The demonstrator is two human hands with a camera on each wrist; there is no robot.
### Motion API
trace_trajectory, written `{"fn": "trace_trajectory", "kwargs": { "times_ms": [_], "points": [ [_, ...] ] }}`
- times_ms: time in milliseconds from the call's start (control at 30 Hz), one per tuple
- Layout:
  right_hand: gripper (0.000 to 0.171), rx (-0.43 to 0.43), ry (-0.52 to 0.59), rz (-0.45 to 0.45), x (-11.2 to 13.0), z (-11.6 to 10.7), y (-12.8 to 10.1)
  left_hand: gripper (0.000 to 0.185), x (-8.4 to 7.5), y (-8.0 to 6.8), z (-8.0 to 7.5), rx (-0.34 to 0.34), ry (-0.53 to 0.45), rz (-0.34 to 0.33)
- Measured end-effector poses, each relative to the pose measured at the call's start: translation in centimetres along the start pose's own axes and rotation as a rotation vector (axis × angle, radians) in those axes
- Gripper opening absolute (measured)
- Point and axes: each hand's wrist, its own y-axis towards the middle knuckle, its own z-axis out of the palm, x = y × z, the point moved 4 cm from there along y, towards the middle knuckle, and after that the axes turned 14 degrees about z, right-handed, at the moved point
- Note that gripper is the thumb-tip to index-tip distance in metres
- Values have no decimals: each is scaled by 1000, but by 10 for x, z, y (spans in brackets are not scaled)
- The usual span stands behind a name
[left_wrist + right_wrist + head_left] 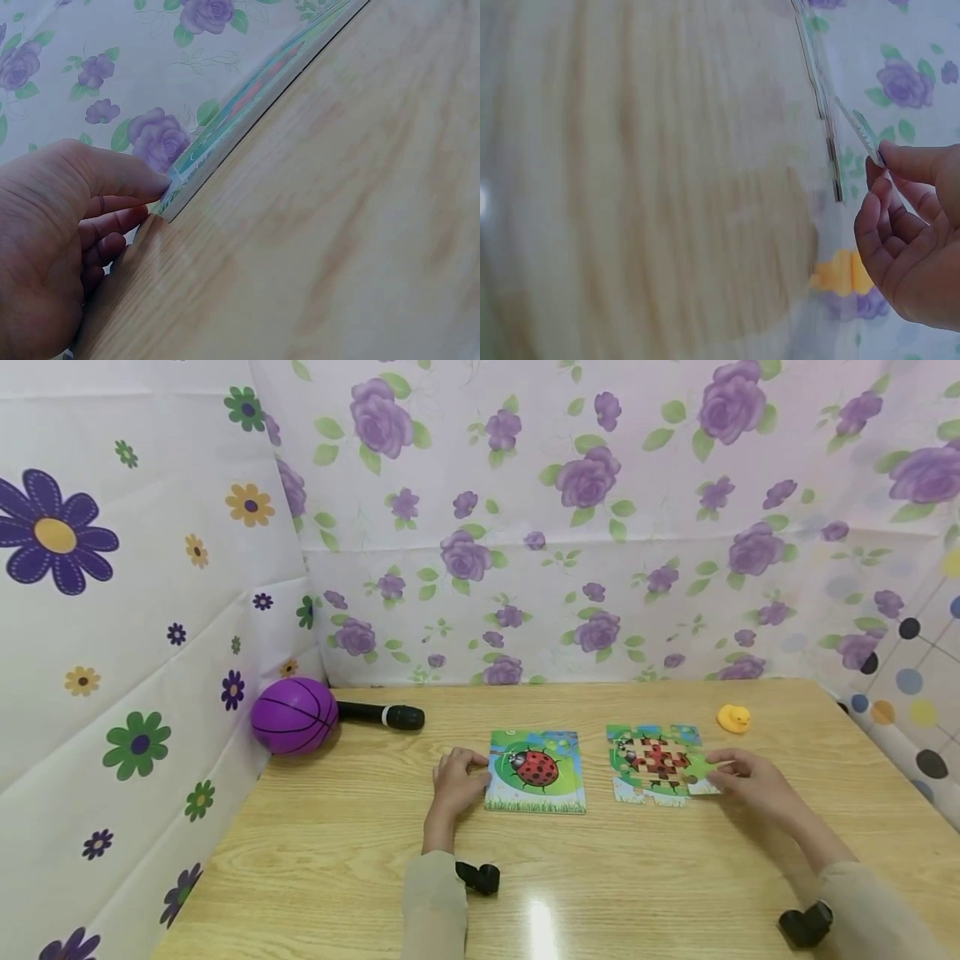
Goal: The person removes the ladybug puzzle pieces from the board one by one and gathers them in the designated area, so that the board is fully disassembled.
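A ladybug picture board (pixel 535 770) lies flat on the wooden table (pixel 600 877). My left hand (pixel 467 772) holds its left edge; in the left wrist view the thumb (pixel 146 182) lies on the board's corner (pixel 196 161) and the fingers curl against its edge. To the right is a partly built ladybug jigsaw (pixel 654 762). At its right edge my right hand (pixel 722 768) pinches a thin puzzle piece (pixel 861 132) between thumb and forefinger, tilted up off the table, close to the jigsaw's edge (pixel 826 112).
A yellow rubber duck (pixel 733 718) sits behind the jigsaw at the right. Against the left wall rests a purple ball (pixel 294 715), with a black microphone (pixel 379 716) beside it. Flowered sheets (pixel 525 527) wall in the table on three sides.
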Motion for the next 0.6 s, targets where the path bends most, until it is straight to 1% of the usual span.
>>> {"fn": "trace_trajectory", "kwargs": {
  "times_ms": [200,333,500,600],
  "points": [
    [49,37,4,46,-16,-5,-1,16,1,0,1,5,10,7],
    [48,44,16,45,-20,-5,-1,16,1,0,1,2,9,8],
    [47,62,44,28,-19,-2,-1,16,1,0,0,-2,12,7],
    [46,53,27,22,-20,0,-1,16,1,1,0,-1,14,6]
  ]
}}
